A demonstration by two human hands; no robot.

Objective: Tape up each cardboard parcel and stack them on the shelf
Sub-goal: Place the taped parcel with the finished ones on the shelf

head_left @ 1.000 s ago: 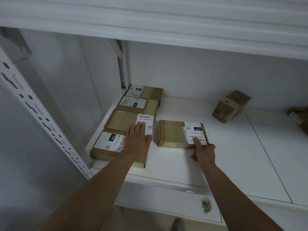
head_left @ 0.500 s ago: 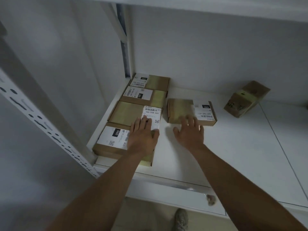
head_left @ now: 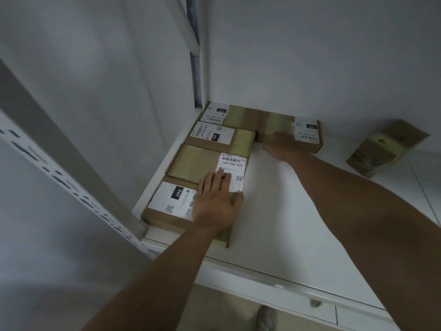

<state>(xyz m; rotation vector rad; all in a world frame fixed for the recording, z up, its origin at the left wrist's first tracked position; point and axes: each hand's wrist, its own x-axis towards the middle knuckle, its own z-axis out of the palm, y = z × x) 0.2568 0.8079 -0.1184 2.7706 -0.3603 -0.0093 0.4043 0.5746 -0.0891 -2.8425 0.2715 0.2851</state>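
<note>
- Parcels fill one column along the left edge of the shelf (head_left: 274,211): four taped, labelled boxes lie flat from the shelf's front lip to its back wall, each touching the next.
- Your left hand (head_left: 216,201) lies flat, fingers straight, across the seam between the front parcel (head_left: 171,206) and the second parcel (head_left: 198,161); it presses down and grips nothing.
- Your right hand (head_left: 280,145) is against the near side of the fifth parcel (head_left: 286,126), which sits at the back of the shelf, touching the rear box of the column. Whether those fingers curl over its top edge, you cannot tell from here.
- The fifth parcel looks all but placed, starting a second column; it seems taped and labelled like the others.
- A tilted parcel (head_left: 386,146) stands well apart, toward the shelf's right, propped on an edge; it carries tape but still needs laying in line.
- Judged so far: five boxes are shelved in a single layer, with one box loose, and nothing is stacked on top yet.
</note>
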